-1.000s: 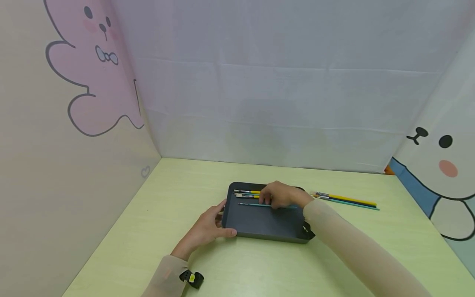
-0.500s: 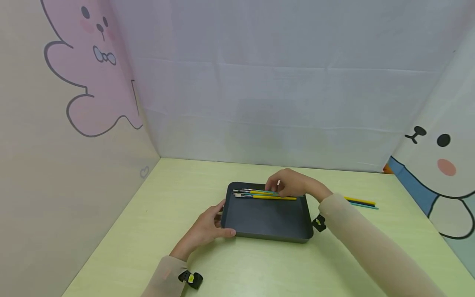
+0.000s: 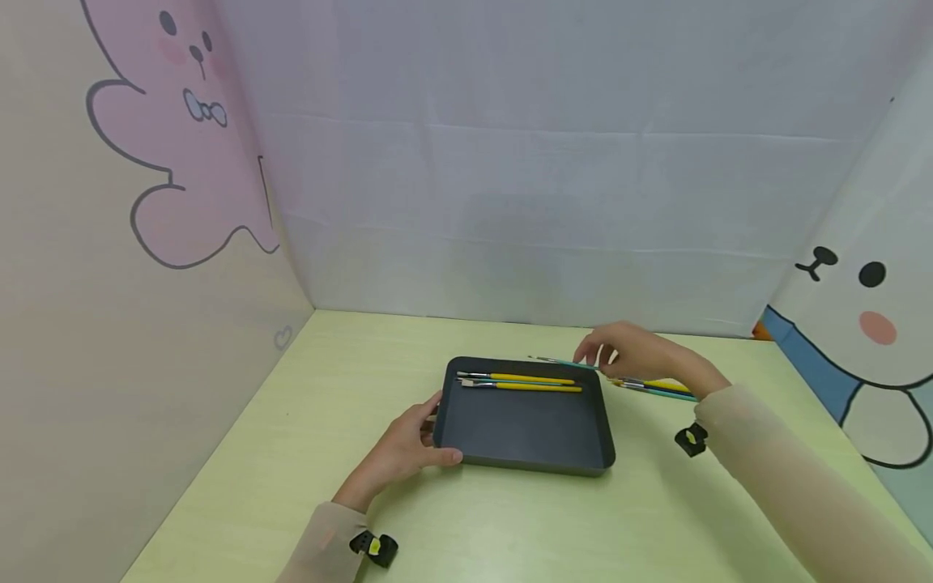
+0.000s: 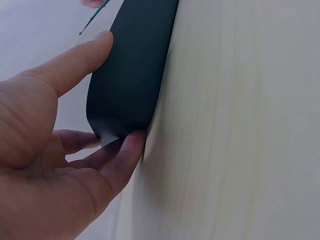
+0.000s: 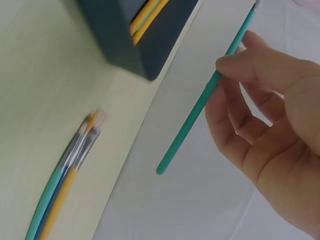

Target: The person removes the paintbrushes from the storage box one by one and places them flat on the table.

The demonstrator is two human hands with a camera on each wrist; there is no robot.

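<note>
Pinched lightly between thumb and fingertips of the right hand point(image 3: 641, 355), a teal brush point(image 5: 202, 102) is held above the tray's point(image 3: 525, 429) far corner; the left hand point(image 3: 404, 448) grips its near corner. Such a light pinch could let the brush roll free.

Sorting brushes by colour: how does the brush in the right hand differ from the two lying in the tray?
The green paintbrush has a teal-green handle; the two tray brushes have yellow handles. It is pinched in the right hand, off the table past the black tray's far right corner; they lie side by side inside. All are slim, long-handled brushes.
</note>
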